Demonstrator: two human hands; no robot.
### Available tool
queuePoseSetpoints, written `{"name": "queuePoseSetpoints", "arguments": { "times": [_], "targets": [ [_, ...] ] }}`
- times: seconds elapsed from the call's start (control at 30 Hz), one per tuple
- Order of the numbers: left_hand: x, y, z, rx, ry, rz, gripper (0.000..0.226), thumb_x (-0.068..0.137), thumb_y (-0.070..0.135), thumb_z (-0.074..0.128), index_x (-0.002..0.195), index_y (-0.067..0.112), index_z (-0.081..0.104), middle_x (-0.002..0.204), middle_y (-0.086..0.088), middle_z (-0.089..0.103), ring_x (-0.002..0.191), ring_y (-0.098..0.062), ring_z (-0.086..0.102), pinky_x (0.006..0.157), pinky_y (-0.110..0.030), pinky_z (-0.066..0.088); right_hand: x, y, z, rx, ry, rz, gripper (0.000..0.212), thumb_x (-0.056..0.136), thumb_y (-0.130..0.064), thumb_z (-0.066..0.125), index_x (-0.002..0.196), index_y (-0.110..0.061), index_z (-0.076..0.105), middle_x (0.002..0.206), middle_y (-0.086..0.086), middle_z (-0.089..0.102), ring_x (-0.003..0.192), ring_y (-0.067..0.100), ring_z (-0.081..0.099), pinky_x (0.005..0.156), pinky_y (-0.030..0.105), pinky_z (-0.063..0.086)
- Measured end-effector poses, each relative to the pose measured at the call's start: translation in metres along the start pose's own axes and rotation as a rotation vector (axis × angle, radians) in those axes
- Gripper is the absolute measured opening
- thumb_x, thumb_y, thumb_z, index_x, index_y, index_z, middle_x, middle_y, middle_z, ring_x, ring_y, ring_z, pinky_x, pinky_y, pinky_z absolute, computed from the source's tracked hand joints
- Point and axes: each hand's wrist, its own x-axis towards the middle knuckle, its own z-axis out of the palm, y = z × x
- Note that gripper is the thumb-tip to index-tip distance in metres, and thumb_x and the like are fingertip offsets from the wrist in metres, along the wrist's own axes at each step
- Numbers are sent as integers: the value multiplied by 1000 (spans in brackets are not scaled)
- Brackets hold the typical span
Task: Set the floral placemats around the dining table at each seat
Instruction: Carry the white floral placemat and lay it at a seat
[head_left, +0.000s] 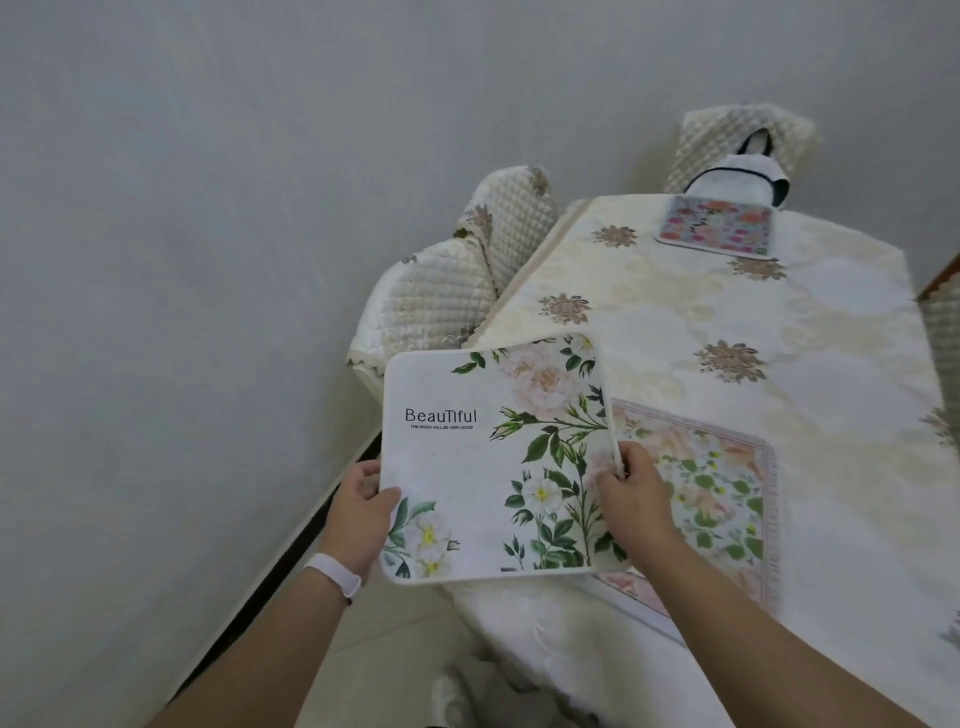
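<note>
- Two hands hold one white floral placemat (493, 457) printed "Beautiful", raised above the near-left corner of the tabletop (727, 322).
- Your left hand (358, 514) has its grip clenched on the mat's left edge; a white wristband (335, 571) sits on that wrist.
- Your right hand (631, 493) pinches the right edge.
- A pink-bordered placemat (722, 488) lies flat beneath your right hand.
- A colourful placemat (714, 226) lies at the far end, before a quilted chair (727, 140) holding a white bag (737, 174).
</note>
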Motion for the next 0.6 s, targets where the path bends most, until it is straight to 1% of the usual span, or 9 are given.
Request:
{"name": "queuePoseSetpoints", "arguments": {
  "times": [0.1, 0.2, 0.3, 0.37, 0.43, 0.5, 0.6],
  "targets": [
    [-2, -1, -19, 1, 35, 14, 23, 89, -7, 53, 97, 14, 55, 97, -14, 72, 81, -33, 69, 74, -47, 56, -8, -6, 13, 4, -35, -22, 12, 94, -6, 49, 98, -17, 54, 76, 0, 56, 58, 15, 47, 51, 28, 38],
    [0, -3, -35, -10, 31, 12, 22, 89, -5, 54, 100, 14, 54, 98, -13, 72, 84, -34, 70, 71, -45, 57, -9, -14, 24, -9, -39, -33, 14, 94, -9, 50, 103, -19, 55, 82, 1, 61, 63, 16, 53, 52, 29, 43],
    [10, -1, -49, -31, 24, 9, 23, 90, -6, 54, 100, 15, 54, 98, -12, 72, 85, -33, 69, 69, -42, 56, -7, -21, 39, -38, -24, -45, 10, 95, -16, 51, 101, -21, 56, 85, 4, 65, 68, 19, 58, 58, 33, 48],
    [19, 2, -61, -42, 21, 14, 23, 90, -7, 54, 101, 13, 55, 96, -11, 71, 83, -31, 68, 66, -38, 54, -8, -25, 52, -41, -13, -37, 10, 94, -15, 52, 100, -22, 56, 86, 2, 65, 73, 21, 61, 63, 35, 51],
    [33, 4, -76, -51, 6, 16, 22, 90, -8, 54, 101, 11, 55, 95, -12, 70, 80, -30, 68, 64, -36, 54, -9, -31, 69, -45, -4, -25, 12, 93, -14, 52, 101, -23, 55, 88, -1, 65, 78, 20, 63, 68, 36, 53],
    [49, 7, -94, -51, -10, 22, 21, 90, -7, 54, 98, 12, 56, 95, -13, 70, 80, -31, 68, 64, -37, 55, -8, -39, 91, -46, 18, -20, 13, 94, -14, 52, 100, -24, 56, 88, -2, 65, 80, 19, 64, 68, 35, 53],
    [84, 9, -132, -68, -31, 23, 20, 90, -6, 56, 98, 12, 55, 101, -18, 69, 87, -37, 68, 72, -44, 56, -7, -57, 136, -40, 47, -32, 6, 96, -20, 54, 99, -24, 56, 88, -2, 66, 81, 19, 65, 65, 34, 53]
  ]
}}
